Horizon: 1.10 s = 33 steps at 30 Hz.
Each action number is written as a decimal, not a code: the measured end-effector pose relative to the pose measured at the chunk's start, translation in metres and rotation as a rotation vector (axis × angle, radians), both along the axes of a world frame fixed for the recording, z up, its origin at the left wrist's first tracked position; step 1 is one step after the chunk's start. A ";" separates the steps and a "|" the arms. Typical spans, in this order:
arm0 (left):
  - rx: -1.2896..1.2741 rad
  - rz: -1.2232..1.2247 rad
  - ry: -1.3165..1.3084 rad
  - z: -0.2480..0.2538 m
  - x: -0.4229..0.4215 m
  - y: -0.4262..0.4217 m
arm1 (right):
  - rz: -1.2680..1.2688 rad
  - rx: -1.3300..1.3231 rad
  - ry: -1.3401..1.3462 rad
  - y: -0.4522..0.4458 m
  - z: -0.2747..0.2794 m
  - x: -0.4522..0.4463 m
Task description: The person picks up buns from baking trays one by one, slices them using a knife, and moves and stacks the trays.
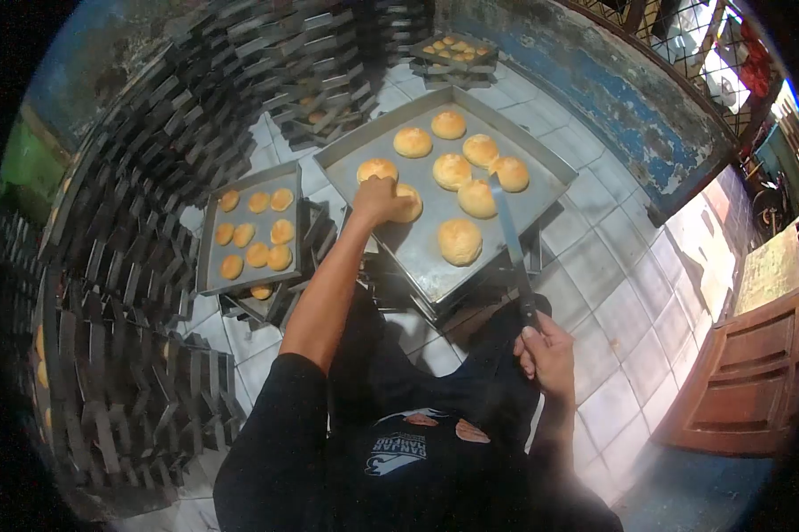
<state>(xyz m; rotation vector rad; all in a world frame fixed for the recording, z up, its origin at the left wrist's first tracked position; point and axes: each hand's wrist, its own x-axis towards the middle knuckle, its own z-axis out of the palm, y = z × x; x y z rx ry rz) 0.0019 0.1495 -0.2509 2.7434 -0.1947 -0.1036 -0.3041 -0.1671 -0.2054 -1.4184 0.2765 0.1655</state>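
Note:
My left hand (381,200) reaches over the left side of a large metal baking tray (429,257). Its fingers are closed at a golden bun (406,205), and they partly cover the grip. Just beyond the knuckles, another bun (377,169) sits close to the fingers; contact with it is unclear. In my right hand (548,355) is the dark handle of a long knife (510,235). The narrow blade points away from me over the tray's right part, its tip by a bun (510,174). Several more buns, among them a front one (459,241), lie on the tray.
To the left, a smaller tray (206,257) of buns rests on stacked trays. Tall stacks of dark trays (107,239) line the left side. Another bun tray (457,62) stands at the back on the tiled floor (612,293). A wooden door panel (740,381) is at right.

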 end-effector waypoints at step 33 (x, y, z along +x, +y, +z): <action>-1.775 0.175 0.289 0.017 -0.044 -0.053 | 0.037 -0.011 -0.195 0.039 0.011 0.015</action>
